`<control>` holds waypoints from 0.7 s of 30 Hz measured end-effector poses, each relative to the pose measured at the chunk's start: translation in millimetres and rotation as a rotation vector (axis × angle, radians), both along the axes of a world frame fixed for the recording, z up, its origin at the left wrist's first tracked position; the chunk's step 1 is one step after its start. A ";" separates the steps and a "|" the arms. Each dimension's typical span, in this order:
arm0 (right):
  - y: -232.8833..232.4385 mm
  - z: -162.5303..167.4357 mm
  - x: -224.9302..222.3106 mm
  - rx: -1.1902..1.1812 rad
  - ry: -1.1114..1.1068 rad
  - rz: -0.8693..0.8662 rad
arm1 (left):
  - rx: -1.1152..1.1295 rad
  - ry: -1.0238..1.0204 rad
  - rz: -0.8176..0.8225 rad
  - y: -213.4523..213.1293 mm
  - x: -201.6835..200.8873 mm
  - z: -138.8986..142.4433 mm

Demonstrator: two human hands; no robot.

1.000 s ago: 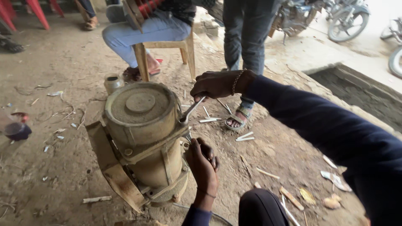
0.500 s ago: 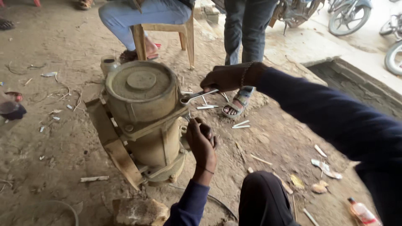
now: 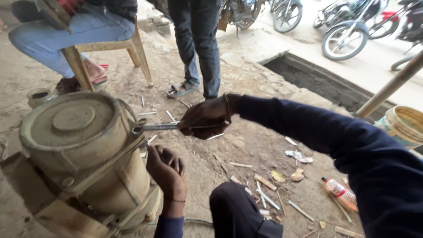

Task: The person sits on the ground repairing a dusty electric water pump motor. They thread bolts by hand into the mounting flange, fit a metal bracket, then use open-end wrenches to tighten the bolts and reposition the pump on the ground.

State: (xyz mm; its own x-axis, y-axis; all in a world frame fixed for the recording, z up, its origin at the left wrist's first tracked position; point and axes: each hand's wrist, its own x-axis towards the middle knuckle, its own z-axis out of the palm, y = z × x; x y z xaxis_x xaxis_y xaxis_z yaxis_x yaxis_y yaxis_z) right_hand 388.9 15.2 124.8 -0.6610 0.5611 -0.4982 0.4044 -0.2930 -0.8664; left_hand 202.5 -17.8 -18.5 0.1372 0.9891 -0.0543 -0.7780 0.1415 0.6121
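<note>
1. The motor [image 3: 83, 154], a dusty beige drum-shaped housing with a round cap on top, stands on the dirt floor and serves as the landmark here.
2. The right hand [image 3: 206, 117] is clenched around the handle of a spanner [image 3: 165, 127], held level just right of the motor.
3. The spanner's ring end sits against the motor's upper right rim, apparently on a fastener there; the fastener itself is too small to make out.
4. The left hand [image 3: 166, 169] presses against the motor's right side, below the spanner, fingers curled. Whether it grips a part or only steadies the housing cannot be told.
5. The cap is on and the long side bolts are in place, so the housing looks closed up. Judging by that, the work on the rim fastener is in its early or middle part; no loose fasteners show beside the motor.
6. Right of the motor, the ground is littered with small sticks and scraps, and a plastic bottle [image 3: 339, 193] lies farther right.
7. Behind the motor, a person sits on a wooden chair [image 3: 132, 48], and another stands in dark trousers [image 3: 200, 39] and sandals.
8. Far right of the motor stands a pale bucket [image 3: 403, 128]; parked motorcycles [image 3: 348, 31] line the road beyond.
</note>
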 end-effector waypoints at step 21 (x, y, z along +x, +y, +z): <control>-75.3 -162.7 -194.0 -0.180 1.150 -0.998 | 0.545 0.665 0.322 -12.2 -16.9 -98.2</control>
